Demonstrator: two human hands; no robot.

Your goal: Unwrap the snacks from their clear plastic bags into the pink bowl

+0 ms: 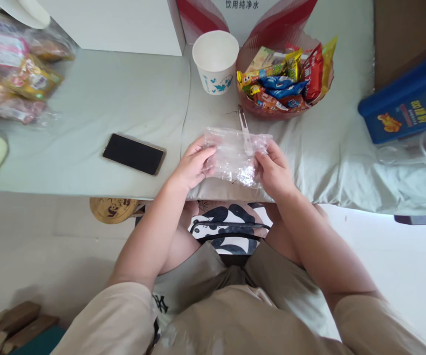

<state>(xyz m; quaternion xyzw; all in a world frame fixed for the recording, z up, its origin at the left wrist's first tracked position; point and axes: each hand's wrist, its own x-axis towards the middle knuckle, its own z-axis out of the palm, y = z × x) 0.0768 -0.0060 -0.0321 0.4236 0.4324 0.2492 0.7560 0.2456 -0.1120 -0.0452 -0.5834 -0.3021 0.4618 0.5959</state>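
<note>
A clear plastic bag [236,154] is stretched between both my hands above the table's front edge. My left hand [192,165] pinches its left side with curled fingers. My right hand [274,167] grips its right side, thumb on top. Something pale and slim [245,129], like a clip or a small tool, shows at the bag's upper edge; I cannot tell whether it lies in the bag or behind it. Beyond the bag stand a white paper cup [215,60] and a red bowl [252,105] heaped with wrapped snacks [284,74].
A black phone [134,154] lies flat to the left on the pale green tablecloth [98,98]. Bagged snacks [11,69] pile at the far left. A blue box [407,101] and a clear container [425,150] sit at the right. A white box [124,24] stands behind.
</note>
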